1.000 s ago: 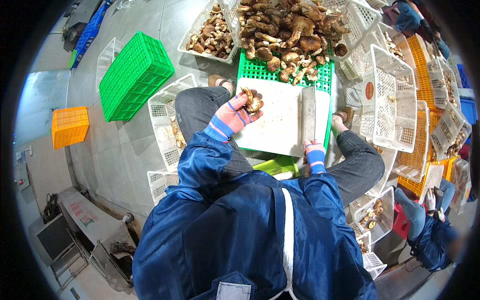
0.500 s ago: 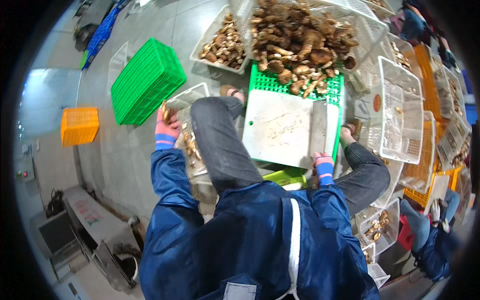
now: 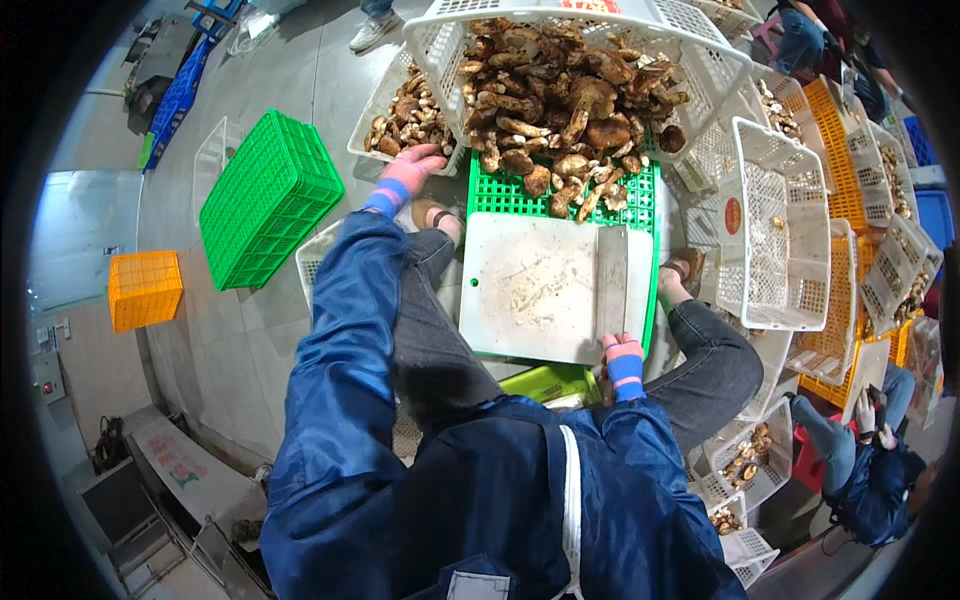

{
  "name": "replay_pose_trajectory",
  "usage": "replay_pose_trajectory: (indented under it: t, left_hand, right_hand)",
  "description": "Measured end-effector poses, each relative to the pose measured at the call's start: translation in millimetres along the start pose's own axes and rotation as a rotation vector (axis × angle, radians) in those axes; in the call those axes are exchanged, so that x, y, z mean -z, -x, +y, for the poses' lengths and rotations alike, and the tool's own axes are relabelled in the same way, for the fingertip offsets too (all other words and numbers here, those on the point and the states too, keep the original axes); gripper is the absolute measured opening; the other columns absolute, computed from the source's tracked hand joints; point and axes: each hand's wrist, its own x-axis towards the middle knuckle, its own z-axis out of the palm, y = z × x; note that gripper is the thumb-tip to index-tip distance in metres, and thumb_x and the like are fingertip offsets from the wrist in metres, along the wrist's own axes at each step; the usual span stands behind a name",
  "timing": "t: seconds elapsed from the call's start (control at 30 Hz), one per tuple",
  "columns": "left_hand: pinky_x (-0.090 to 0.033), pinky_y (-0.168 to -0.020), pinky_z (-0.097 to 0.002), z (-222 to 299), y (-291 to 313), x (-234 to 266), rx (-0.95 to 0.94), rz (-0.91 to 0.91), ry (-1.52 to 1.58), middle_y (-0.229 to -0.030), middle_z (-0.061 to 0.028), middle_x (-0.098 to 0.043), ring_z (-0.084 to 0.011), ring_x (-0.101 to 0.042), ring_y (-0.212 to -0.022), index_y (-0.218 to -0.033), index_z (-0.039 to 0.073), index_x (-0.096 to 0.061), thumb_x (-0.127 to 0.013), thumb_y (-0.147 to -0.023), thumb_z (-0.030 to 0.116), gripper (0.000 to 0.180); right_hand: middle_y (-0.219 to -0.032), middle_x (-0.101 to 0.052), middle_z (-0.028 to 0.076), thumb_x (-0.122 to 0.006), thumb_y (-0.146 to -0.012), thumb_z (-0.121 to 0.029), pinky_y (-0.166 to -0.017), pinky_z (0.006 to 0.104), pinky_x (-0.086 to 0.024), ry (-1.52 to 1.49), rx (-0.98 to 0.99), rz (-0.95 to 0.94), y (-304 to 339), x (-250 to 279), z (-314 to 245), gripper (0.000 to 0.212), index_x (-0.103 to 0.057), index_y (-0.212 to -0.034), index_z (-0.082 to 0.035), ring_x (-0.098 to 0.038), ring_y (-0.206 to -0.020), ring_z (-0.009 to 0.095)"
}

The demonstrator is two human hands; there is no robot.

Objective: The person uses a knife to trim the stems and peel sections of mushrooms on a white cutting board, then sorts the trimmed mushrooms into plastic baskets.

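My right hand (image 3: 624, 362) is closed round the handle of a broad-bladed knife (image 3: 612, 275). The blade lies flat along the right side of a white cutting board (image 3: 530, 285), which is strewn with small brown scraps. My left hand (image 3: 408, 172), in a pink and blue glove, reaches over the near rim of a white basket (image 3: 358, 135) of mushrooms, fingers stretched out; nothing shows in them. Beyond the board, a big heap of brown mushrooms (image 3: 570, 105) spills from a tipped white crate (image 3: 715, 75) onto a green crate (image 3: 484, 195).
A white basket (image 3: 312, 255) sits left of my leg, partly covered by my sleeve. Farther left are a green crate (image 3: 265, 200) and an orange crate (image 3: 145, 290). White crates (image 3: 780, 225) stack up on the right. A co-worker (image 3: 870, 470) sits at the lower right.
My left hand has moved away from the basket beside my leg, up and right to the far mushroom basket. The mushroom it held no longer shows. My right hand still grips the knife.
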Motion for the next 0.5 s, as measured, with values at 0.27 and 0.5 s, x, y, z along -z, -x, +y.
replay_pose_trajectory:
  t: [0.27,0.5]
  left_hand:
    - [-0.035,-0.084,-0.0344,-22.0,-65.2,-141.6,-0.238,0.184,-0.355,-0.105,-0.0152,-0.046,-0.0293,-0.041,-0.101,-0.097,0.010,-0.048,-0.067,-0.056,0.013,0.044]
    - [-0.041,-0.075,-0.0300,-36.4,-35.2,-136.2,-0.100,-0.010,0.530,-0.102,-0.0082,-0.048,-0.0212,-0.050,-0.087,-0.098,0.009,-0.045,-0.062,-0.068,0.012,0.034]
  right_hand:
    - [-0.048,-0.050,0.008,-0.053,-0.069,-0.020,-0.043,0.0299,-0.038,0.326,0.401,0.143,-28.9,-2.9,35.9,0.021,-0.054,-0.063,0.000,-0.048,-0.042,0.017]
    - [-0.061,-0.055,0.018,-0.051,-0.068,-0.025,-0.057,0.0363,-0.043,0.134,0.111,0.055,-36.2,-11.2,44.4,0.026,-0.056,-0.069,0.000,-0.054,-0.058,0.028]
